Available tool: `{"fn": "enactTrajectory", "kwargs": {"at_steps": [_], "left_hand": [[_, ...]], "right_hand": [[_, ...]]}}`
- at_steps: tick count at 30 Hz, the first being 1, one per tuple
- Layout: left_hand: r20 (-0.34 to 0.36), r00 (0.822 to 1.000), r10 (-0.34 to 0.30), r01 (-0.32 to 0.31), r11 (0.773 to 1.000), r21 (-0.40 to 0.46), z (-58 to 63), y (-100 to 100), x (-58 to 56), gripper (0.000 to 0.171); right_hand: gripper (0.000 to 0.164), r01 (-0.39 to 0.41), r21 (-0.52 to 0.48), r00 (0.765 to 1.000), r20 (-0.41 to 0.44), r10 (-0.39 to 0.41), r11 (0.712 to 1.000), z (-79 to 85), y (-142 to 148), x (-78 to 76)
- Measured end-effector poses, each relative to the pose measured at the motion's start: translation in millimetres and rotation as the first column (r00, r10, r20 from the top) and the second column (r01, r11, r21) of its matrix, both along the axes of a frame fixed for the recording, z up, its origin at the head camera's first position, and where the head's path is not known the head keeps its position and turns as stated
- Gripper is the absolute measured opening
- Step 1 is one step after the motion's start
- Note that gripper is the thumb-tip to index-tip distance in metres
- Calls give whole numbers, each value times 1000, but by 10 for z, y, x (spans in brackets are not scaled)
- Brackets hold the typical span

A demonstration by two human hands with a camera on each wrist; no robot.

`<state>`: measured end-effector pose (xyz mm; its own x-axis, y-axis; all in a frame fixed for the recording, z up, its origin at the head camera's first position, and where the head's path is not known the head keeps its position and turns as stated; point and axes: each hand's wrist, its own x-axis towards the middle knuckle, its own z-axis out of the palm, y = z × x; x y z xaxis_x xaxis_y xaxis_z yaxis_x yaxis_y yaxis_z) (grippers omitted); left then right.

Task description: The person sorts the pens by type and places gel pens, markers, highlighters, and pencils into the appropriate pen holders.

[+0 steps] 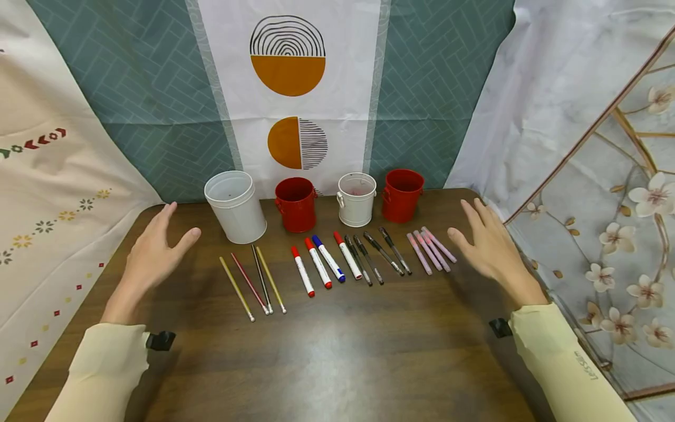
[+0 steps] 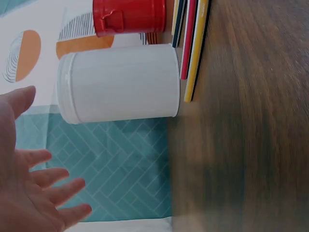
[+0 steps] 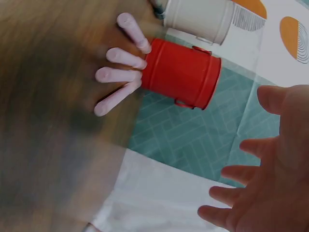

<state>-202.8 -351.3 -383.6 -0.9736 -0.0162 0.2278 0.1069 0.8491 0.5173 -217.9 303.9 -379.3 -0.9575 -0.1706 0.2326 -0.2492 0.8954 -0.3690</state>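
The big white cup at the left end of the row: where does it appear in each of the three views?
Head view: the big white cup stands upright at the left end of the row of four cups, left of centre.
Left wrist view: it lies sideways in the picture, upper middle.
Right wrist view: not in it; the white cup there is the smaller one with handles.
Shared landmark: the red cup beside it.

red buckets [image 1: 296, 204], white buckets [image 1: 235, 206], pink pens [image 1: 429, 251]
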Motion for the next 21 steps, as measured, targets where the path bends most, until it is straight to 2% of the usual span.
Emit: {"fn": "enactTrajectory", "kwargs": {"at_steps": [5, 11, 17, 21], "left_hand": [[-7, 1000, -6, 7, 987, 158, -2, 15, -109, 88], [9, 1000, -29, 25, 949, 313, -5, 69, -258, 92], [23, 998, -58, 43, 913, 406, -17, 127, -430, 98], [28, 997, -75, 55, 889, 454, -22, 170, -536, 98]], "right_hand": [[74, -23, -113, 1000, 7, 24, 993, 85, -99, -3], [62, -75, -187, 996, -52, 66, 979, 143, -268, -25], [53, -136, -264, 988, -112, 109, 955, 210, -486, -73], [50, -169, -309, 985, -97, 146, 936, 242, -638, -106]]}}
